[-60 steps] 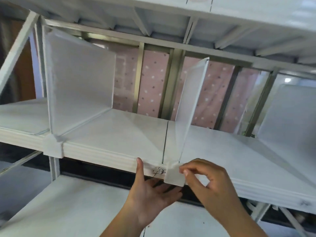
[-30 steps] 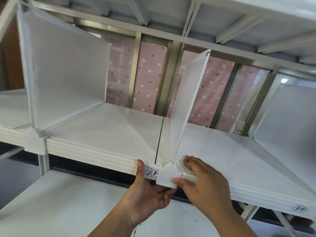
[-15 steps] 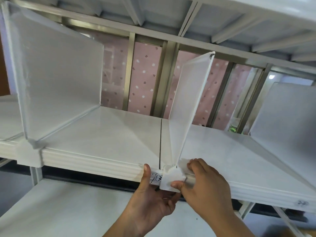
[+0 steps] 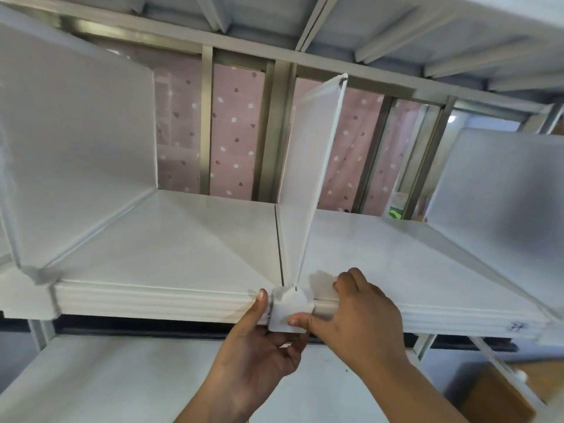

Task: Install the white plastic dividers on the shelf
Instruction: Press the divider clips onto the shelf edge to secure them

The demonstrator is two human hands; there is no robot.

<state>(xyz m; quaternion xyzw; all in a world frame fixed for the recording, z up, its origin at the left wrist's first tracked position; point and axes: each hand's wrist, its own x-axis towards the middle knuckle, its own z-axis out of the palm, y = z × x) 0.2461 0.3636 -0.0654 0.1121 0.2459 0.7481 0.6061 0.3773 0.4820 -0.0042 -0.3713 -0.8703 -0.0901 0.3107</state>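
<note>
A translucent white plastic divider [image 4: 308, 178] stands on the white shelf [image 4: 171, 239], leaning slightly right at its top. Its white front clip [image 4: 288, 309] hooks over the shelf's front lip. My left hand [image 4: 259, 355] cups the clip from below, thumb pressed on the lip just left of it. My right hand [image 4: 357, 319] pinches the clip's right side, thumb on its front face and fingers resting on the shelf top. Another divider [image 4: 76, 154] stands clipped at the left, and a third divider [image 4: 500, 203] stands at the right.
A lower shelf board [image 4: 106, 380] lies beneath my hands. The upper shelf's metal frame [image 4: 335, 22] runs close overhead. Pink dotted fabric [image 4: 235, 132] hangs behind the rack's uprights. A brown cardboard box [image 4: 500, 398] sits at the bottom right.
The clip has slid a little left along the front lip and now covers the handwritten label. My right thumb has come onto the clip's front face. The view has shifted right.
</note>
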